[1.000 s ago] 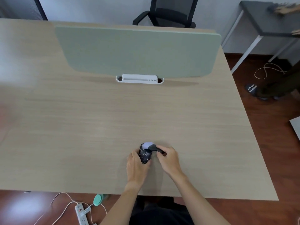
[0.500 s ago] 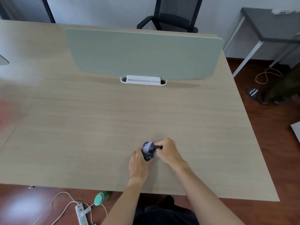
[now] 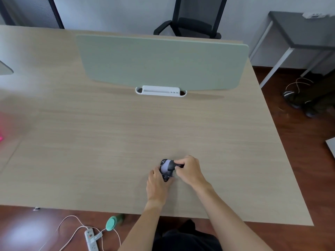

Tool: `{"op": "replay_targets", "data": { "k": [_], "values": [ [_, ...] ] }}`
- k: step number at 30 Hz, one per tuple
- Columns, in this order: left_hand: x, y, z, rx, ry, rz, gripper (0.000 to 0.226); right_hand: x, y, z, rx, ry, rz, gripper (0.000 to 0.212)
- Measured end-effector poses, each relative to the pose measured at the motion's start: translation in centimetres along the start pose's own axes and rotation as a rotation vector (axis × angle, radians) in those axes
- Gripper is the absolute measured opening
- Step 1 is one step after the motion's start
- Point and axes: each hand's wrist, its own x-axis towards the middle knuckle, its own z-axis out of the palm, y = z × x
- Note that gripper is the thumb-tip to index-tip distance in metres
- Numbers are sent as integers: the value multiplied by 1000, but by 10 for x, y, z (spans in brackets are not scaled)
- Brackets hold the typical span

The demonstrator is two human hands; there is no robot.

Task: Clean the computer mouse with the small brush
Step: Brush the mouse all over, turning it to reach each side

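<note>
A black computer mouse (image 3: 164,176) with white speckles rests on the wooden desk (image 3: 126,142) near its front edge. My left hand (image 3: 156,186) grips the mouse from its left and near side. My right hand (image 3: 189,171) holds a small dark brush (image 3: 172,167) by its handle. The brush's pale bristle end (image 3: 165,168) lies on the top of the mouse. Much of the mouse is hidden by both hands.
A green divider panel (image 3: 163,62) stands across the desk's far side in a white clip (image 3: 161,91). A black office chair (image 3: 194,17) sits behind it. A grey side table (image 3: 299,31) is at the right. A power strip (image 3: 91,240) and cables lie on the floor.
The brush has shifted a little over the top of the mouse, and my right hand moved slightly forward. My left hand keeps its hold on the mouse.
</note>
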Motion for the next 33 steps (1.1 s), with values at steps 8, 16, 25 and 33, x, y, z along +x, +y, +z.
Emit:
{"op": "replay_targets", "data": {
  "k": [8,16,25,33],
  "values": [
    [3,0,2,-20,20,-10,50,9,21,-14,-51,75,38,10],
    [5,2,5,4,19,55,45,1,20,-2,-88,75,57,11],
    [7,5,-1,32,-19,49,79,6,16,8,6,-22,1,32],
    [9,11,-8,100,-89,22,81,12,17,-4,-44,125,41,15]
  ]
}}
